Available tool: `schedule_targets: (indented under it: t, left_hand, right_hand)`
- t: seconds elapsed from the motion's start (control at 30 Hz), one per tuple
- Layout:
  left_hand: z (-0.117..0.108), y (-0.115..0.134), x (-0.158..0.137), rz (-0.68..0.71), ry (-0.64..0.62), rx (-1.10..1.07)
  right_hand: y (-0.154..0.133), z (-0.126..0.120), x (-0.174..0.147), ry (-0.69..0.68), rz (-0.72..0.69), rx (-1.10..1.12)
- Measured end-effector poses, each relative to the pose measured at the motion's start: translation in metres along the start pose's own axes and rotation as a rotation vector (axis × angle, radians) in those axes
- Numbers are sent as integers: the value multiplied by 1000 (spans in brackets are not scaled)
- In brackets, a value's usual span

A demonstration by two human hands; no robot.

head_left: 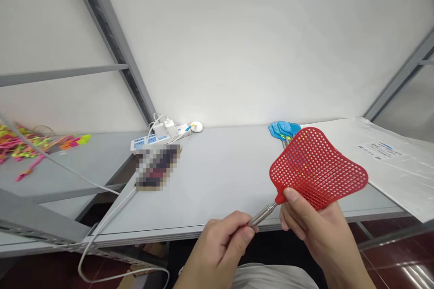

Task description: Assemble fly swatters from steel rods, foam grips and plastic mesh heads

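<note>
A red fly swatter (318,167) with a perforated head and a metal telescopic handle is held in both hands above the front of the shelf. My left hand (220,246) is closed round the lower handle, covering most of its grip end. My right hand (310,221) pinches the base of the red head, thumb on top and fingers underneath. Behind the red head lie several blue fly swatters (283,130) with metal handles, partly hidden by it.
A power strip (161,137) with white chargers stands at the back left, beside a round white device (196,127). A blurred-out phone-like object (158,169) lies before it, its white cable hanging off the edge. White plastic packaging (389,158) covers the right; colourful items (34,144) lie far left.
</note>
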State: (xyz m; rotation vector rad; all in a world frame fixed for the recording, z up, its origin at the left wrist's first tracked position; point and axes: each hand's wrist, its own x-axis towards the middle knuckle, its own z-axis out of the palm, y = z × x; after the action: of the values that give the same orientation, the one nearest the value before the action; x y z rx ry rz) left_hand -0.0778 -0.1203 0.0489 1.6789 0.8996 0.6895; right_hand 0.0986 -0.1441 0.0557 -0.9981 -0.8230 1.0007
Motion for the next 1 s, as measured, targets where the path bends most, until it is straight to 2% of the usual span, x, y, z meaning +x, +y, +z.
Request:
schedule_targets:
  t: [0.1,0.17,0.27,0.37,0.47,0.57,0.63,0.73,0.8,0.87,1.0]
  left_hand:
    - [-17,-3,-5,-46,0,-4]
    - [-29,-11,-9,-62,-41,-214]
    - [-39,-23,-14,27,-169,-664]
    - [-30,-26,-10,94,-167,-1010]
    - [-6,-25,2,159,-8,-1194]
    - [20,-29,16,229,162,-1112]
    - [33,-34,22,217,183,-1036]
    - [43,-38,24,187,176,-982]
    - [42,-38,22,162,247,-925]
    - [35,-38,20,135,378,-841]
    - [9,-43,17,156,618,-719]
  right_hand:
    - [15,-1,0,-23,36,56]
    - [25,0,-2,-17,37,81]
    - [32,4,-5,29,-50,109]
    - [31,10,-7,111,-123,163]
    - [33,17,-7,206,-105,259]
    - [42,22,-9,133,-52,282]
    - [49,25,-12,77,-27,258]
    - [58,28,-17,67,-43,227]
    - [60,28,-17,41,-59,194]
    - [57,24,-12,37,-73,160]
    - [36,-3,7,204,-157,177]
